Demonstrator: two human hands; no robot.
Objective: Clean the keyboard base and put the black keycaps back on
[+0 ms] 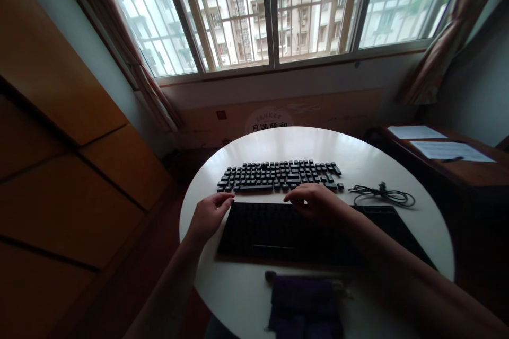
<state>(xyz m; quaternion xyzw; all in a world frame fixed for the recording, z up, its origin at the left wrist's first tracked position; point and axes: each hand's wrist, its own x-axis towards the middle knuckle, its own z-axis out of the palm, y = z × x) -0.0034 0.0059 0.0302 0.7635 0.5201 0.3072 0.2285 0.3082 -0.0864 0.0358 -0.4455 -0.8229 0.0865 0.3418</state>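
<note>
**Item 1. Black board point(278, 233).** Flat, dark and rectangular, it lies on the near half of the round white table point(397, 169), long side toward me. Its top looks bare of keys (too dim to be sure).

**Item 2. Keycaps point(278, 175).** A full black set laid out in keyboard order, in rows just beyond the board's far edge and resting directly on the table.

**Item 3. My left hand point(209, 214).** It is at the board's far left corner. The fingers are loosely curled, with the tips on or against the edge, and nothing is held in them that I can see.

**Item 4. My right hand point(314, 202).** It is palm down over the board's far edge, with the fingers bent toward the nearest row of keycaps. I cannot tell whether a cap is pinched beneath the tips.

**Item 5. Surroundings.**
- A coiled cable point(384, 196) lies to the right of the caps.
- A purple cloth point(304, 304) lies at the table's near edge.
- Papers point(449, 151) lie on a side desk.
- A barred window point(274, 10) is ahead.

**Step, as I judge it.** The work sits at the seam between the loose caps and the board. My left hand steadies the board while my right tends the front row.

**What a move here calls for.** It needs a fine two-finger pinch on one cap without nudging the caps beside it. The board must be kept from sliding.
</note>
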